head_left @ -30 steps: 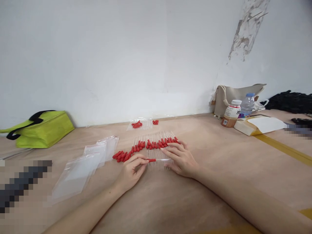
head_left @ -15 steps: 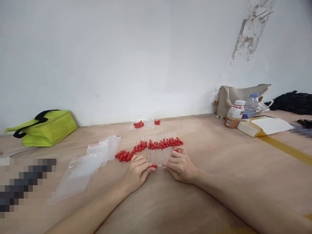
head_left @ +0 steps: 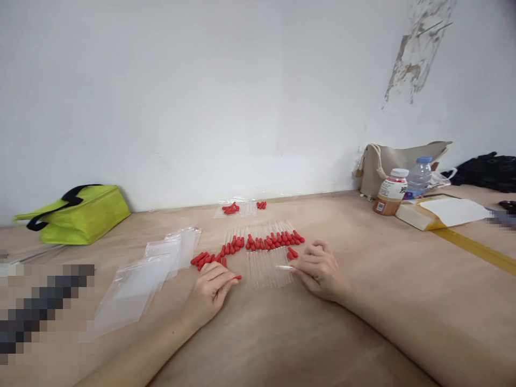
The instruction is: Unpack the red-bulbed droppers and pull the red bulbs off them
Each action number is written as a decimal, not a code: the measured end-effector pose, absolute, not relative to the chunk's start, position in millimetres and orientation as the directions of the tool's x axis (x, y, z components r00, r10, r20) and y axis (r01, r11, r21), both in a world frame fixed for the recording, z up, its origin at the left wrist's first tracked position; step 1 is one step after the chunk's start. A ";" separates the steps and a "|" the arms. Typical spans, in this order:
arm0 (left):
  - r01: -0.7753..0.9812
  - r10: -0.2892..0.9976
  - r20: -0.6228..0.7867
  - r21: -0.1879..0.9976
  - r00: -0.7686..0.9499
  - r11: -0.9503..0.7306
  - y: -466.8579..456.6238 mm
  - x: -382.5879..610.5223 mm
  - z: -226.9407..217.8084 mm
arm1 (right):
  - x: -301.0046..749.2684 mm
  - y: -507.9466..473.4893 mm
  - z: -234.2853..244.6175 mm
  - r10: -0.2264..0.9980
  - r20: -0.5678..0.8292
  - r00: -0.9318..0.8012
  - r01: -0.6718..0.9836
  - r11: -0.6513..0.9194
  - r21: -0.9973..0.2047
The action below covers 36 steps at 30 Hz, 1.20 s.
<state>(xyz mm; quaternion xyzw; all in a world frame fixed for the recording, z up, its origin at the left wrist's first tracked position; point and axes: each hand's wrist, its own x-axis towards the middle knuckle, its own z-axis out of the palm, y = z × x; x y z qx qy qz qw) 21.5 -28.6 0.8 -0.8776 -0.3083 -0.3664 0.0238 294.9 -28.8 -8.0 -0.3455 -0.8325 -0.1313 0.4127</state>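
My left hand (head_left: 212, 293) rests on the table and pinches a small red rubber bulb (head_left: 237, 278) between its fingertips. My right hand (head_left: 318, 269) pinches the end of a clear glass dropper tube (head_left: 284, 267), now apart from the bulb. Between the hands lies a row of bare clear tubes (head_left: 268, 269). Behind them runs a row of droppers with red bulbs (head_left: 274, 239). A loose pile of red bulbs (head_left: 206, 259) lies just beyond my left hand.
Clear zip bags (head_left: 141, 279) are spread at the left. A green bag (head_left: 76, 215) sits by the wall. A bag of red bulbs (head_left: 234, 208) lies further back. Two bottles (head_left: 390, 192), a beige tote (head_left: 403, 158) and a box (head_left: 439, 212) stand at the right.
The hands held a bulb and tube together in the middle. They have since drawn apart, the left with the red bulb, the right with the clear tube.
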 end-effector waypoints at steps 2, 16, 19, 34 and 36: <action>0.579 0.577 0.657 0.254 0.484 -0.775 -26.0 18.1 2.1 | 297.4 -25.4 -7.5 0.536 0.785 -0.309 0.722 0.670 -0.173; 0.700 0.889 0.458 0.642 -0.023 -0.313 43.2 -55.9 37.3 | 270.7 -11.2 5.5 0.561 0.782 -0.271 0.777 0.607 -0.167; 0.724 0.889 0.457 0.604 0.027 -0.332 43.6 -57.4 29.7 | 263.8 -7.5 -0.1 0.533 0.791 -0.298 0.801 0.591 -0.096; 0.697 0.941 0.324 0.652 0.097 -0.297 26.7 -39.2 17.5 | 249.9 -21.9 -8.2 0.608 0.716 -0.343 0.811 0.576 -0.101; 0.682 0.944 0.310 0.666 0.113 -0.301 25.9 -38.5 17.1 | 249.7 -22.1 -8.0 0.624 0.695 -0.358 0.809 0.578 -0.102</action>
